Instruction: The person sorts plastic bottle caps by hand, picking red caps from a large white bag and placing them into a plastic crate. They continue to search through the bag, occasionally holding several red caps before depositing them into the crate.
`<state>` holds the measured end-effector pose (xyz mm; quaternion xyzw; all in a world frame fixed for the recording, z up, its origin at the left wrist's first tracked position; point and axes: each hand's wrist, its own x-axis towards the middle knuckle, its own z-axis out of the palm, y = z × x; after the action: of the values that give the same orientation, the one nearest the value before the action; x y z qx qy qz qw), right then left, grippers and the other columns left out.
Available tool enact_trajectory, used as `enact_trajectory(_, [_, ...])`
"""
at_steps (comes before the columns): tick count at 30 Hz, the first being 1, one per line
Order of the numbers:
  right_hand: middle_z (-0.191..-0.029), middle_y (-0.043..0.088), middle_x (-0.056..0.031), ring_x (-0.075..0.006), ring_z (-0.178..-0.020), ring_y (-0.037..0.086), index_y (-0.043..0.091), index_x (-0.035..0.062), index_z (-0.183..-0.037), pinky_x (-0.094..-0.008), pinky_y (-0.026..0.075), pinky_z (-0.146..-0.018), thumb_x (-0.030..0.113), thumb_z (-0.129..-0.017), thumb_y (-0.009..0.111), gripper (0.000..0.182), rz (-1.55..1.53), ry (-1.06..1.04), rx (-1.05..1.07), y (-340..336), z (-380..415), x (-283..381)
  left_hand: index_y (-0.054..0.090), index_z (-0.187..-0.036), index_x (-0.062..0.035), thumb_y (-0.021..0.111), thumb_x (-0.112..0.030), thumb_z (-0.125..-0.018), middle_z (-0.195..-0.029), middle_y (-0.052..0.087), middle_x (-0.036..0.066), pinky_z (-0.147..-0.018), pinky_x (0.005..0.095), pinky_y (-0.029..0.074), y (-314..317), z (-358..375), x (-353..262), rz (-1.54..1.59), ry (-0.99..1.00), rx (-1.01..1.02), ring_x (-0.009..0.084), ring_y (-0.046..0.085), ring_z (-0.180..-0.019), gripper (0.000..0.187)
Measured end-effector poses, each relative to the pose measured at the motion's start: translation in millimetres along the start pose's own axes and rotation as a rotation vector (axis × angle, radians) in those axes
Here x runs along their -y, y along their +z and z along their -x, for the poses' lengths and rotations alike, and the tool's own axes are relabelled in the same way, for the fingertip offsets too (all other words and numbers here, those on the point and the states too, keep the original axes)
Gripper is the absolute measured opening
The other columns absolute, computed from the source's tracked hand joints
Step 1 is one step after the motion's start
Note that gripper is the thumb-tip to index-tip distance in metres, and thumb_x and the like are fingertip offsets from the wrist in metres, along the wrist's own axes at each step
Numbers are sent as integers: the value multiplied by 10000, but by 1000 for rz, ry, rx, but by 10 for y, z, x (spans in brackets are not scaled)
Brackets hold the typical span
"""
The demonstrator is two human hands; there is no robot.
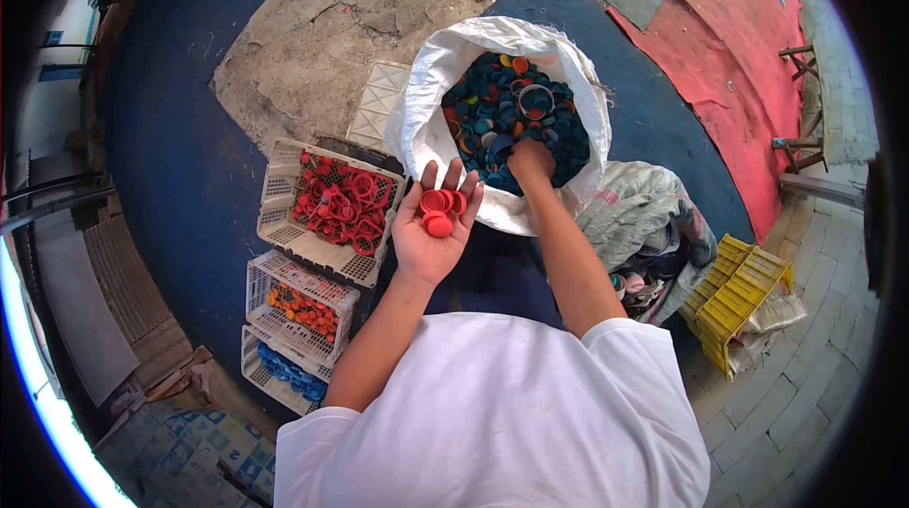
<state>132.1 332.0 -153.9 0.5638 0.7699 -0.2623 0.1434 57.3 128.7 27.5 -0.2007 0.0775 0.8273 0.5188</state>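
Observation:
My left hand (436,224) is palm up with fingers spread, several red caps (437,214) resting on it, just left of the white sack's near rim. The open white sack (426,82) holds many caps (492,91), mostly dark blue-green, with some orange and yellow ones and a pale ring (535,101) on top. My right hand (530,160) reaches into the sack with fingers bent down among the caps, next to a dark blue cap (502,145). Its fingertips are hidden, so whatever it grips cannot be made out.
At the left stand a crate of red pieces (346,200), a crate of orange pieces (303,312) and a crate of blue pieces (284,375). A grey-white sack (630,210) and a yellow crate (734,300) are at the right. A pale crate (379,101) lies behind.

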Motion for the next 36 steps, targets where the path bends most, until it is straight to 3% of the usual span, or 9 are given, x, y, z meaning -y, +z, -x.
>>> enact_trajectory(6, [-1045, 749, -165, -348, -983, 728, 757, 76, -1026, -445, 590, -826, 224, -831, 725, 246, -93, -55, 24, -102, 139, 52, 638, -1305, -122, 440, -277, -1071, -1418, 579, 155, -1193, 513, 377, -20, 55, 12, -1, 10, -11, 358, 517, -1345, 344])
enact_trajectory(9, [-1004, 759, -149, -357, -974, 724, 786, 132, -1040, -458, 585, -845, 247, -745, 807, 318, -129, -67, -58, 52, 110, 55, 639, -1302, -118, 443, -276, -1070, -1414, 579, 158, -1192, 513, 379, -39, 76, 9, -2, 16, -15, 358, 521, -1341, 342])
enact_trajectory(14, [-996, 753, -167, -364, -938, 726, 763, 79, -990, -457, 587, -824, 263, -731, 804, 320, -110, -96, -91, 117, 107, 51, 640, -1295, -107, 445, -273, -1070, -1402, 588, 162, -1191, 514, 380, -61, 104, 5, -2, 25, -17, 359, 522, -1339, 341])
enact_trajectory(21, [-859, 749, -159, -337, -813, 731, 765, 60, -971, -435, 566, -722, 294, -709, 806, 354, -278, -246, -164, -501, 515, -29, 638, -1293, -97, 440, -268, -1069, -1416, 573, 170, -1195, 517, 374, -58, 102, 3, -14, 28, -18, 369, 510, -1349, 344])
enact_trajectory(24, [-837, 743, -141, -296, -795, 730, 754, 41, -993, -403, 553, -722, 278, -698, 817, 383, -470, -211, -127, -826, 760, -55, 632, -1299, -91, 436, -263, -1067, -1434, 556, 178, -1201, 517, 367, -14, 36, 21, -29, 29, -28, 377, 488, -1368, 349])
enact_trajectory(25, [-741, 699, -83, -198, -663, 663, 751, 35, -1040, -343, 521, -653, 270, -707, 846, 419, -515, -215, -100, -881, 798, -93, 629, -1303, -89, 431, -264, -1067, -1442, 549, 181, -1204, 517, 362, -1, 12, 30, -31, 27, -24, 380, 477, -1377, 353])
enact_trajectory(28, [-689, 633, -17, -115, -610, 567, 734, 38, -1049, -283, 467, -597, 215, -740, 851, 375, -722, -261, -128, -1113, 1011, -102, 616, -1318, -82, 408, -271, -1072, -1463, 530, 184, -1213, 517, 345, 73, -71, 61, -30, 12, 15, 384, 450, -1401, 373])
enact_trajectory(31, [-757, 601, 15, -75, -656, 529, 717, 54, -1065, -249, 427, -590, 168, -763, 850, 349, -1020, -424, -138, -1275, 1316, 9, 593, -1345, -79, 383, -279, -1078, -1482, 514, 176, -1219, 520, 332, 167, -137, 79, -26, 0, 37, 386, 431, -1417, 395])
enact_trajectory(36, [-971, 589, -27, -125, -844, 565, 712, 74, -1081, -262, 454, -682, 144, -752, 847, 363, -896, -724, -349, -1597, 1754, 303, 575, -1347, -54, 341, -306, -1095, -1482, 504, 190, -1204, 519, 351, 299, -212, 137, -11, -19, 55, 385, 459, -1390, 426])
